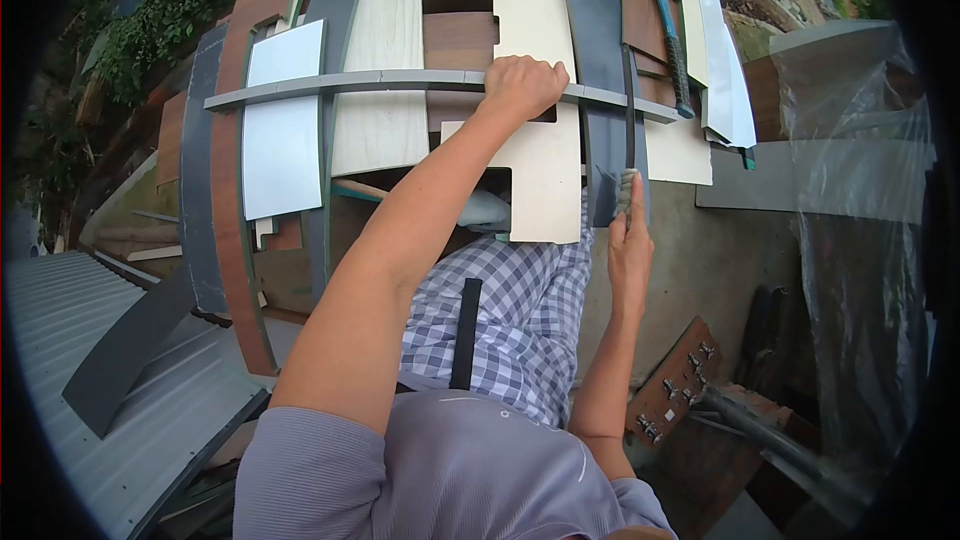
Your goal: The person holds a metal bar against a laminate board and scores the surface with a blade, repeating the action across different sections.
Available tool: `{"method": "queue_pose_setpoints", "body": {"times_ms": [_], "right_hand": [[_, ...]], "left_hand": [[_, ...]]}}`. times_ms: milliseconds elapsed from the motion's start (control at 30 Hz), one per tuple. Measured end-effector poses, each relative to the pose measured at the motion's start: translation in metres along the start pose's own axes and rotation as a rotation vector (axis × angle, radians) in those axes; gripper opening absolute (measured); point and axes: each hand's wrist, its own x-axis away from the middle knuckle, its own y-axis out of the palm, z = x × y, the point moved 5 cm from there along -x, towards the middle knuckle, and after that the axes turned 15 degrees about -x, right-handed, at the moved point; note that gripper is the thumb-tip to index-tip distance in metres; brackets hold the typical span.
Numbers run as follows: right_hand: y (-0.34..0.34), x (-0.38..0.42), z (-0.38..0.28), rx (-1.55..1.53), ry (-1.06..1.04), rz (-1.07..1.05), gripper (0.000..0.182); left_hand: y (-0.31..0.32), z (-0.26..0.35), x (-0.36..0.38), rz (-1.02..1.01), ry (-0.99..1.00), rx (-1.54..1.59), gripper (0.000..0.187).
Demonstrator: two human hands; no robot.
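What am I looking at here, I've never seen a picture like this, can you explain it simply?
There's no machine here, just a person working with two bare hands. This single picture comes from a camera worn on the head, looking forward and down. The left hand grips a long grey bar that lies across a spread of flat boards. The right hand holds a long, thin dark tool by its handle; exactly what kind is hard to tell. Off to the right, a hammer lies on the boards.
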Motion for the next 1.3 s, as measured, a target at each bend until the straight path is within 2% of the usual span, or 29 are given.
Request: {"method": "queue_pose_setpoints", "body": {"times_ms": [100, 167, 200, 267, 367, 467, 700, 767, 800, 867, 1067, 1200, 1300], "right_hand": [[-0.001, 0.02, 0.019, -0.023, 0.003, 0.025, 0.055], [-0.001, 0.015, 0.014, -0.052, -0.109, 0.059, 0.055], [0.001, 0.004, 0.01, -0.054, -0.113, 0.063, 0.055], [0.008, -0.03, -0.006, -0.035, -0.168, 0.07, 0.055], [0.015, -0.071, -0.036, 0.021, -0.118, 0.009, 0.054], [0.017, -0.079, -0.032, 0.014, -0.165, 0.022, 0.053], [-0.002, 0.016, 0.01, -0.056, -0.068, 0.03, 0.057], [-0.006, 0.032, 0.016, 0.012, 0.039, -0.01, 0.059], [-0.007, 0.029, 0.018, 0.009, 0.041, 0.0, 0.059], [-0.005, 0.008, 0.011, -0.023, -0.108, 0.033, 0.057], [0.014, -0.068, -0.031, 0.039, -0.139, 0.009, 0.053], [0.01, -0.05, -0.021, -0.003, -0.197, 0.036, 0.053], [0.0, -0.001, 0.002, -0.005, -0.062, 0.019, 0.054]], "left_hand": [[0.001, 0.001, 0.0, 0.013, 0.004, -0.012, 0.054], [0.0, 0.001, -0.001, 0.054, 0.016, -0.006, 0.054], [-0.003, 0.002, -0.001, 0.059, 0.018, -0.008, 0.054], [-0.003, 0.003, 0.0, -0.054, 0.003, -0.085, 0.052], [0.004, 0.0, -0.001, 0.053, 0.0, -0.029, 0.055], [0.001, 0.001, -0.001, 0.007, -0.006, -0.021, 0.055], [-0.001, 0.0, -0.001, -0.059, -0.012, -0.008, 0.056], [-0.001, 0.001, -0.001, -0.071, -0.029, -0.024, 0.055], [0.001, 0.002, -0.001, -0.068, -0.019, -0.023, 0.055], [0.003, 0.001, -0.001, -0.005, 0.003, -0.008, 0.055], [-0.004, 0.002, 0.0, -0.095, -0.021, -0.092, 0.053], [-0.001, 0.003, -0.001, -0.095, -0.023, -0.092, 0.052], [-0.003, 0.002, 0.001, -0.088, -0.023, -0.082, 0.052]]}}
